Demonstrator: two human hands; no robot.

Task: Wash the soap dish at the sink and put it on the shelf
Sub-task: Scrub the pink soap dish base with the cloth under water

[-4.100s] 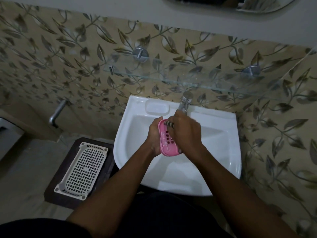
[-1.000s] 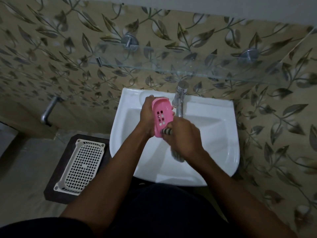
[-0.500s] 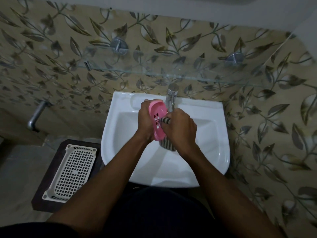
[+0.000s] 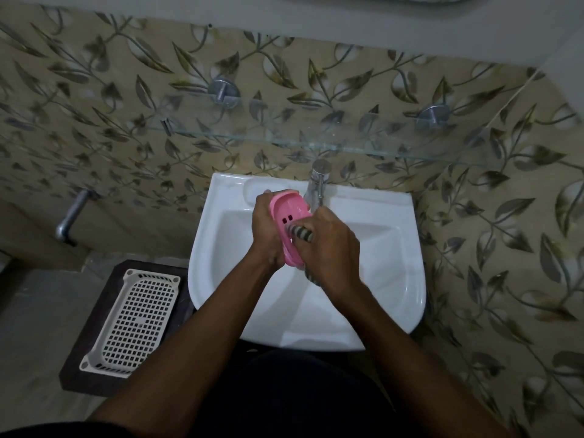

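Just one soap dish (image 4: 282,212), one scrubber (image 4: 302,234)

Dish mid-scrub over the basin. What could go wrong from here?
1. The left hand holds the pink soap dish on edge while the right hand rubs a striped cloth inside it. A slip would likely drop it into the sink.
2. The glass shelf juts out just above the tap and its edge is faint, so lifting the dish could clip it.
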